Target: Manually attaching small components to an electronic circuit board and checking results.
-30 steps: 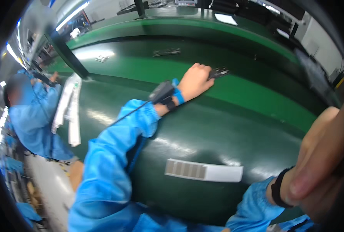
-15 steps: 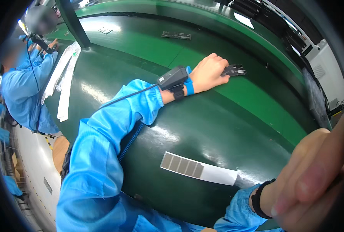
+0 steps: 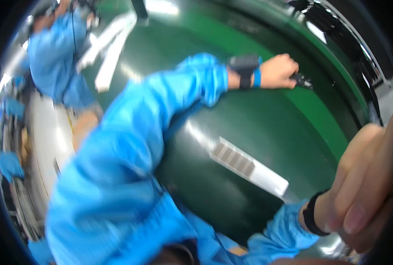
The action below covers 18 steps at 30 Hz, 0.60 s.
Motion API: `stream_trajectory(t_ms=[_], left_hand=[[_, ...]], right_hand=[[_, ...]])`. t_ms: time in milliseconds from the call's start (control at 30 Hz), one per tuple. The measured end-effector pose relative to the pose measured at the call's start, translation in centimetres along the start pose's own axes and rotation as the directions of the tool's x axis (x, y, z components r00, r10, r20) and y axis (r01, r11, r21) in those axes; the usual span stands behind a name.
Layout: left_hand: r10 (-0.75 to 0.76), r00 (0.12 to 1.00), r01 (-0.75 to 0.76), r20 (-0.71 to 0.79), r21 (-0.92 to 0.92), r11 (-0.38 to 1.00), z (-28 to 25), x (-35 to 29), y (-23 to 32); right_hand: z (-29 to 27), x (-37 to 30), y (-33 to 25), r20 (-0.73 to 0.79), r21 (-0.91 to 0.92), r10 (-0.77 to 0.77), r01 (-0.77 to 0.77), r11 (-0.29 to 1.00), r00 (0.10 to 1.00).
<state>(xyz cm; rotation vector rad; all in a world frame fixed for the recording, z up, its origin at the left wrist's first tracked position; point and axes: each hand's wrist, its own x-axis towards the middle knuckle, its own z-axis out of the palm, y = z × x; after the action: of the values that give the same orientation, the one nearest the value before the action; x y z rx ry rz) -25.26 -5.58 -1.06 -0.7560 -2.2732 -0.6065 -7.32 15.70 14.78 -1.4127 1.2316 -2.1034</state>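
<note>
The fingers of the left hand [image 3: 277,72] were curled, pinching a small black part [image 3: 303,81] that jutted past their tips, blurred and flecked with pale marks; whether the right hand [image 3: 365,176] gripped anything, I couldn't tell.

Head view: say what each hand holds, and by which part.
The left hand appears to hold a dark piece by its left end. Whether the right hand holds anything cannot be told.
</note>
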Motion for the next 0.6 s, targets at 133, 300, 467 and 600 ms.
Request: stream_trajectory(t_ms=[133, 300, 467, 600], left_hand=[[-0.051, 0.996, 0.051, -0.079, 0.0, 0.999, -0.2, -2.1, -0.9], [0.038, 0.998, -0.039, 0.05, 0.018, 0.999, -0.5, -0.2, -0.2], [-0.065, 0.998, 0.065, -0.021, 0.001, 0.998, -1.9, -1.6, -1.1], [-0.005, 0.999, 0.004, -0.033, -0.045, 0.999, -1.3, -1.2, -1.6]], right_hand=[[0.6, 0.6, 1.0, -0.007, 0.028, -0.104, 0.104, 0.994, 0.995], [-1.1, -0.6, -1.4, 0.039, 0.034, -0.023, 0.022, 0.999, 0.999], [-1.8, -0.2, -3.4, -0.026, -0.085, -0.018, 0.015, 0.996, 1.0], [-0.3, 0.5, -2.3, 0.009, -0.036, 0.061, -0.061, 0.997, 0.998]])
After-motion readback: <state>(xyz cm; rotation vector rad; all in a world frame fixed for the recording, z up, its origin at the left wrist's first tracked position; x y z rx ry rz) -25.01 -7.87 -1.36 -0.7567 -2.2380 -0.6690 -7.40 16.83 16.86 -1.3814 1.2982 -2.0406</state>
